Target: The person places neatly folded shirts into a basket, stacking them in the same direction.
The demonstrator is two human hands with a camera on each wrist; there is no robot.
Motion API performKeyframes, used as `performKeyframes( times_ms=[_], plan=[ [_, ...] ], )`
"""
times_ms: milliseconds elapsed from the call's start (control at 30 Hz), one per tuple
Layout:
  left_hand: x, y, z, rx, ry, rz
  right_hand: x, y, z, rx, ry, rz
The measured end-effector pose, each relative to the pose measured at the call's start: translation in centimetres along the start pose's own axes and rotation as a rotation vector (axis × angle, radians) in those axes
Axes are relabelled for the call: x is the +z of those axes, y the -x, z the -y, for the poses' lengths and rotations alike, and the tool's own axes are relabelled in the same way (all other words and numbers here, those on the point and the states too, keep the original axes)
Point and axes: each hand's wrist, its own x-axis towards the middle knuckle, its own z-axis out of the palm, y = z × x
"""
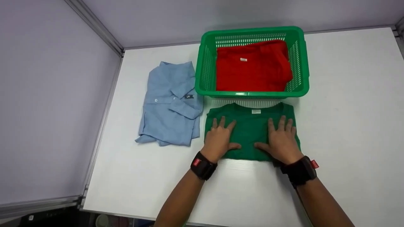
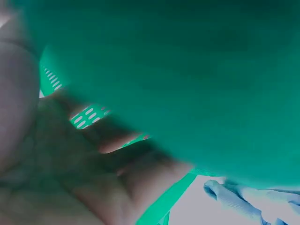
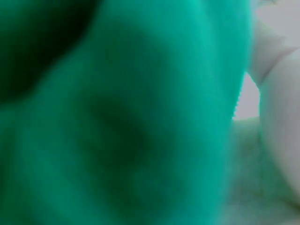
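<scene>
A folded green T-shirt (image 1: 249,132) with a white neck label lies on the white table, its neckline towards the basket. On its left half rests my left hand (image 1: 218,138), fingers spread and thumb pointing inward. My right hand (image 1: 282,142) lies on the right half in the same way, fingers pointing away from me. Blurred green cloth (image 2: 187,84) fills much of the left wrist view, beside part of the left hand (image 2: 70,164). In the right wrist view green cloth (image 3: 140,117) hides most of the right hand (image 3: 281,112).
Just beyond the T-shirt stands a green plastic basket (image 1: 252,94) with a folded red garment (image 1: 252,69) inside. A folded light-blue button shirt (image 1: 170,104) lies left of the basket. Grey panels (image 1: 56,94) border the white table (image 1: 347,126) at the left and back.
</scene>
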Motion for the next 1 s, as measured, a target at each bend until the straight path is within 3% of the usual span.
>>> performKeyframes(
  times_ms=[167, 267, 333, 500, 667, 833, 1000],
  plan=[
    [-0.9, 1.2, 1.4, -0.065, 0.219, -0.089, -1.1, 0.8, -1.1, 0.049, -0.179, -0.048],
    [-1.4, 1.5, 2.3, -0.155, 0.269, -0.151, -2.5, 1.5, -2.6, 0.116, -0.240, -0.095],
    [-1.7, 1.5, 2.8, -0.214, 0.293, -0.154, -3.2, 1.7, -3.7, 0.156, -0.261, -0.095],
    [-2.2, 0.7, 3.9, -0.267, 0.410, -0.089, -4.4, 1.6, -5.4, 0.207, -0.351, 0.000],
    [-2.5, -0.3, 4.8, -0.294, 0.541, -0.026, -4.6, 1.2, -5.3, 0.224, -0.465, 0.077],
    [-2.5, -0.7, 5.4, -0.323, 0.628, 0.042, -4.7, 1.0, -5.3, 0.239, -0.539, 0.144],
    [-2.5, -0.9, 5.7, -0.328, 0.660, 0.064, -4.6, 0.8, -5.7, 0.237, -0.629, 0.205]
  ],
)
